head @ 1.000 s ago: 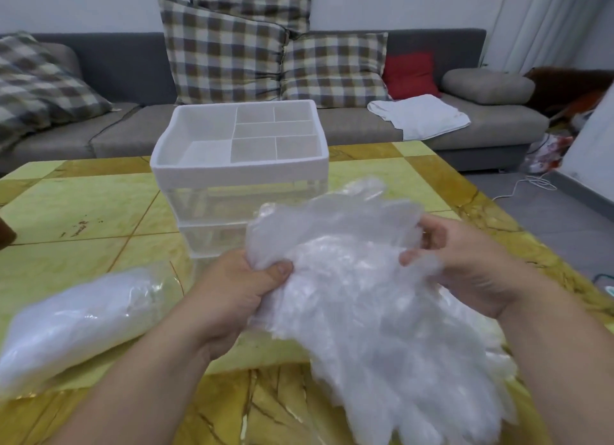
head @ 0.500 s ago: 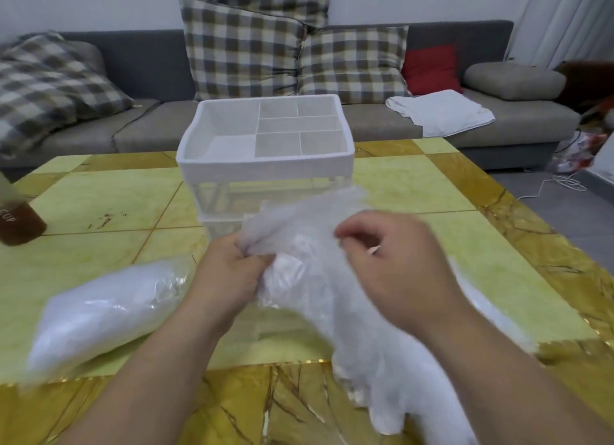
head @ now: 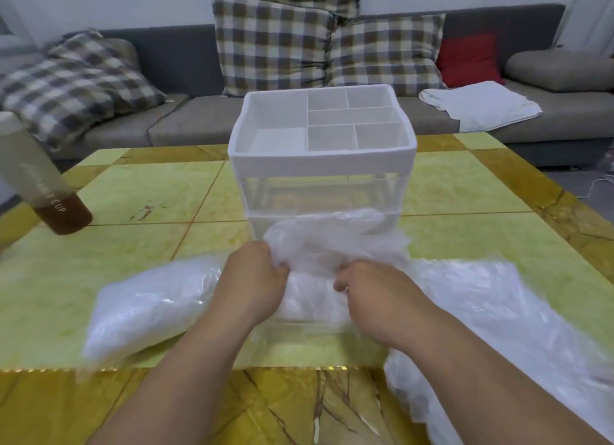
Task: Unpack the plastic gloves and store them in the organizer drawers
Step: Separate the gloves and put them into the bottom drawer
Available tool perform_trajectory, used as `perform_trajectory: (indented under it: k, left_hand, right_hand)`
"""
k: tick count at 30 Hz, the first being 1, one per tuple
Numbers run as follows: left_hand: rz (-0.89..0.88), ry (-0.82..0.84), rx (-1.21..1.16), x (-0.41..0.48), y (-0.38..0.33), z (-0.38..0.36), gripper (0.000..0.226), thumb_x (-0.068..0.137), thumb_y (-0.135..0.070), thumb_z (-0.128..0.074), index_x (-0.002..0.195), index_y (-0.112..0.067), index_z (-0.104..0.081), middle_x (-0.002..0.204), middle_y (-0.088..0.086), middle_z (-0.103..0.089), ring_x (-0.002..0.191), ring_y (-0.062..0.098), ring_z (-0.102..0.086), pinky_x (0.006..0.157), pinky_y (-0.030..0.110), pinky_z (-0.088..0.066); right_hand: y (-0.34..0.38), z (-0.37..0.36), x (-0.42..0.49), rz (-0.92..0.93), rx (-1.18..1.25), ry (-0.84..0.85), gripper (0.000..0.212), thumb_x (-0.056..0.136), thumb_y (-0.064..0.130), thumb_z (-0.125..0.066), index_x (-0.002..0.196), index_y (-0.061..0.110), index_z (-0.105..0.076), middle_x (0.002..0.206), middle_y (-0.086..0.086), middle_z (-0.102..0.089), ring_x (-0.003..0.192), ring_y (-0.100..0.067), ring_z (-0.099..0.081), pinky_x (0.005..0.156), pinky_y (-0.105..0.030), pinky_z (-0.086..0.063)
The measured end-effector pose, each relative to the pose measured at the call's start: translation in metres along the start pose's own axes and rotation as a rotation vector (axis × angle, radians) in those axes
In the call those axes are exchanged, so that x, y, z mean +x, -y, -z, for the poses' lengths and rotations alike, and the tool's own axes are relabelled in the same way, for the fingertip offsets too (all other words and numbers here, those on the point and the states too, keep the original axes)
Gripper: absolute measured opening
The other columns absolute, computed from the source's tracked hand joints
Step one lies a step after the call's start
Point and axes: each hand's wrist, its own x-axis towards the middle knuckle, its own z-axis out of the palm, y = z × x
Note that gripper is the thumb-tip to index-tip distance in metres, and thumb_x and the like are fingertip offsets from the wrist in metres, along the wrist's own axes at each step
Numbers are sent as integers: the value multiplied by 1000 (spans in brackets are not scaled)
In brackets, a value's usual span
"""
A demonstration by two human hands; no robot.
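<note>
A white organizer [head: 322,165] with a divided top tray and clear drawers stands mid-table. Its bottom drawer [head: 309,315] is pulled out toward me. My left hand [head: 254,285] and my right hand [head: 378,298] both grip a crumpled wad of clear plastic gloves [head: 335,242] over that open drawer, in front of the organizer. A sealed pack of gloves [head: 146,308] lies on the table to the left. More loose plastic gloves [head: 491,318] spread over the table to the right, under my right forearm.
A bottle of brown liquid [head: 43,185] stands at the table's left edge. The yellow-green marble table [head: 133,198] fills the view. Behind it is a grey sofa [head: 186,122] with checked cushions and a white cloth [head: 478,104].
Both hands came down and together, bunching the gloves low over the pulled-out bottom drawer. The rest of the plastic now lies on the table at the right.
</note>
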Motion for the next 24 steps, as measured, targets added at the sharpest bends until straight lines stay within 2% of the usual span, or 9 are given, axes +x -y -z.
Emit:
perform_trajectory:
  k: [2, 5, 8, 11, 14, 17, 21, 24]
  left_hand:
    - [38, 77, 28, 2, -4, 0, 22, 94, -24, -59, 77, -14, -51, 82, 3, -58, 80, 24, -59, 60, 30, -41]
    - [77, 170, 103, 3, -8, -1, 18, 93, -15, -57, 77, -14, -49, 85, 5, -59, 84, 28, -63, 65, 30, -49]
    - [82, 196, 180, 5, -11, 0, 17, 93, -11, -56, 78, -14, -50, 84, 5, -58, 79, 27, -62, 63, 29, -48]
    - [59, 203, 320, 5, -14, -2, 19, 92, -6, -56, 76, -15, -48, 82, 2, -55, 74, 21, -55, 63, 28, -43]
    - [7, 197, 415, 2, -18, -8, 28, 93, -5, -54, 73, -19, -39, 75, -2, -46, 65, 15, -46, 63, 26, -41]
    - [-38, 204, 470, 3, -18, -11, 32, 92, -2, -53, 72, -19, -35, 73, -2, -42, 64, 15, -44, 62, 27, -39]
    - [-25, 126, 493, -1, -19, -1, 25, 87, -3, -60, 72, -18, -46, 79, 2, -55, 69, 20, -53, 61, 28, -43]
    - [-104, -114, 580, -14, -29, 23, 14, 88, -22, -68, 85, -18, -55, 77, -1, -55, 70, 21, -54, 60, 31, -44]
  right_hand:
    - [1, 6, 0, -6, -48, 62, 43, 84, -7, -50, 112, 18, -71, 118, -2, -65, 106, -25, -63, 89, -37, -55]
    - [3, 11, -2, 8, -83, 143, 47, 87, -7, -51, 122, 21, -67, 121, -3, -64, 109, -25, -62, 93, -36, -53]
    - [3, 15, -5, 40, -74, 18, 43, 91, 1, -53, 120, 29, -67, 121, 1, -63, 109, -23, -61, 91, -34, -52]
    - [-1, 16, -2, 44, -88, -87, 39, 90, 4, -56, 116, 30, -69, 117, 3, -65, 105, -22, -63, 87, -32, -52]
    - [-1, 8, 7, 35, -117, 8, 42, 83, -5, -58, 112, 23, -72, 120, 1, -65, 105, -22, -64, 89, -33, -54]
    - [-2, 2, 13, 46, -135, 104, 48, 82, -4, -61, 121, 22, -67, 130, 0, -56, 110, -24, -60, 92, -34, -53]
    - [-8, 2, 16, 107, -95, 115, 50, 82, -2, -54, 124, 24, -62, 126, 2, -58, 106, -23, -60, 78, -29, -48]
    - [-9, 1, 18, 136, -111, 124, 46, 82, 1, -51, 119, 24, -63, 121, 3, -61, 102, -21, -61, 74, -28, -47]
